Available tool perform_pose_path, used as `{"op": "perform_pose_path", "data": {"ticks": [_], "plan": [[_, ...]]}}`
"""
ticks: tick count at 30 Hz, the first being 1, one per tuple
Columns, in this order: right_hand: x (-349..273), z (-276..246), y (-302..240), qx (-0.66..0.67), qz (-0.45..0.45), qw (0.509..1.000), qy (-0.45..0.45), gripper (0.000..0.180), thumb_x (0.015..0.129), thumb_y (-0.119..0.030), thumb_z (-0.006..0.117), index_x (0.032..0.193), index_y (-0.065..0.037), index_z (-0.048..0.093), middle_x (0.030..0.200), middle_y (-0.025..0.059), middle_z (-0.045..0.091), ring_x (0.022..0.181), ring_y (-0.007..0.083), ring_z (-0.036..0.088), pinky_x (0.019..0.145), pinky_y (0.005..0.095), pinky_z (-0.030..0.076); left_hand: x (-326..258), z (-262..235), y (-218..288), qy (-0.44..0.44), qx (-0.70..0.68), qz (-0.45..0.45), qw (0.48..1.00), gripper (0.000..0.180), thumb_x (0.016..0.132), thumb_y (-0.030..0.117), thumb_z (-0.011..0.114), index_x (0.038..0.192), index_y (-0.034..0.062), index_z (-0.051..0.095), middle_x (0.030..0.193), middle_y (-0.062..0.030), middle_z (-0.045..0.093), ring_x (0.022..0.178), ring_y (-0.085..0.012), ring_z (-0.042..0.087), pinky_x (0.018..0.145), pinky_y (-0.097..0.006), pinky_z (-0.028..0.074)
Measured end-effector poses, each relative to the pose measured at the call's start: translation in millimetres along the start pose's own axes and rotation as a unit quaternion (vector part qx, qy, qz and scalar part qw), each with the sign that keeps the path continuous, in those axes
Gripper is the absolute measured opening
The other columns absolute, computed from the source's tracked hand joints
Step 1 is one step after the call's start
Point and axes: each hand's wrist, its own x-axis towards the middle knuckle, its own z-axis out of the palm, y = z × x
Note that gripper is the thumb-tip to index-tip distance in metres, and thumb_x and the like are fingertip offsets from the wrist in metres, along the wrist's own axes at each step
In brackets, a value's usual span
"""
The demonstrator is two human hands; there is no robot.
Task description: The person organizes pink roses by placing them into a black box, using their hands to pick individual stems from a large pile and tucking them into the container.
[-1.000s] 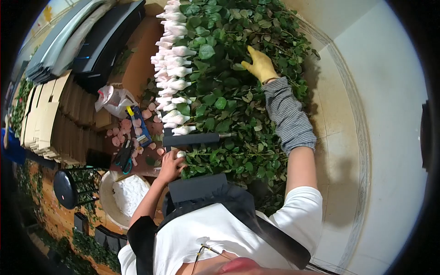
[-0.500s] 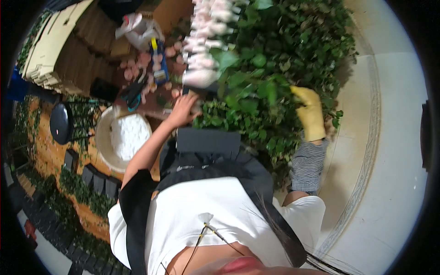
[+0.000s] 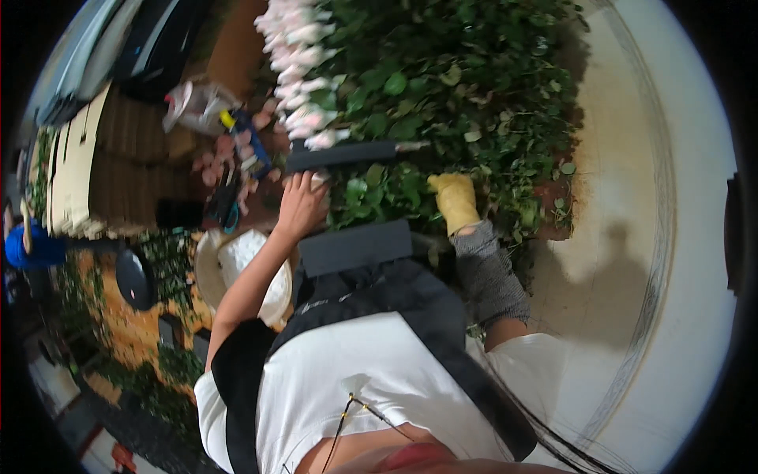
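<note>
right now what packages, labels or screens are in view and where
Crumpled clear plastic bag: upper left, on the brown surface, with white and pink showing.
Small blue and yellow pack: right beside the bag, among pink petals.
White bag: in a round pale tub under the left forearm.
No screens or signs seen.

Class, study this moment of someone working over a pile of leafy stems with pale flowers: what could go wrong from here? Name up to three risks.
1. The left hand is bare and pressed among the pale flower heads and stems; it may get scratched, unlike the right hand in its yellow glove.
2. Leaning on the blooms could bruise them.
3. The small tools scattered beside the left hand might get knocked or buried under the leaves.
</note>
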Motion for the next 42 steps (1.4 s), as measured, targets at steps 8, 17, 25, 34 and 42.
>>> {"op": "perform_pose_path", "data": {"ticks": [8,17,25,34,42], "plan": [[-1,23,10,0.078,-0.005,0.994,-0.078,0.026,0.088,-0.01,0.072,0.113,-0.01,0.075,0.113,0.014,0.074,0.109,0.0344,0.068,0.096,0.0449,0.055,6,4,-8,-0.009,-0.025,0.025,0.999,0.059,0.069,0.025,0.084,0.122,0.0107,0.063,0.131,-0.0212,0.051,0.121,-0.0416,0.049,0.102,-0.052,0.044],[114,-185,53,0.158,-0.065,0.985,0.012,0.054,0.1,-0.028,0.063,0.149,-0.009,0.05,0.149,0.0145,0.057,0.135,0.031,0.056,0.115,0.0433,0.044,-4,23,-9,-0.01,-0.034,-0.037,0.999,0.068,0.073,0.037,0.085,0.132,0.0121,0.061,0.139,-0.0265,0.046,0.133,-0.0471,0.041,0.113,-0.056,0.034],[345,-286,37,-0.186,-0.016,0.898,0.398,0.038,0.087,-0.02,0.076,0.124,-0.015,0.069,0.138,0.008,0.063,0.13,0.0277,0.056,0.113,0.0465,0.041,-6,27,-12,-0.001,-0.07,-0.006,0.998,0.063,0.073,0.034,0.086,0.128,0.0094,0.065,0.135,-0.0202,0.052,0.132,-0.0426,0.043,0.113,-0.056,0.033],[344,-280,39,0.006,-0.195,0.916,0.352,0.011,0.092,-0.013,0.066,0.102,-0.012,0.072,0.104,0.0073,0.073,0.101,0.0289,0.069,0.094,0.0474,0.054,-7,32,-11,0.006,-0.118,-0.045,0.992,0.068,0.07,0.029,0.087,0.131,0.0112,0.064,0.137,-0.019,0.05,0.13,-0.0411,0.045,0.111,-0.054,0.035],[162,-260,103,0.079,-0.101,0.903,0.41,0.023,0.09,-0.005,0.068,0.113,-0.003,0.072,0.116,0.0168,0.073,0.108,0.0359,0.069,0.095,0.0418,0.054,-12,47,-11,0.033,-0.143,-0.09,0.985,0.071,0.07,0.033,0.088,0.133,0.0129,0.062,0.141,-0.0232,0.047,0.134,-0.0452,0.043,0.113,-0.057,0.035]]}}
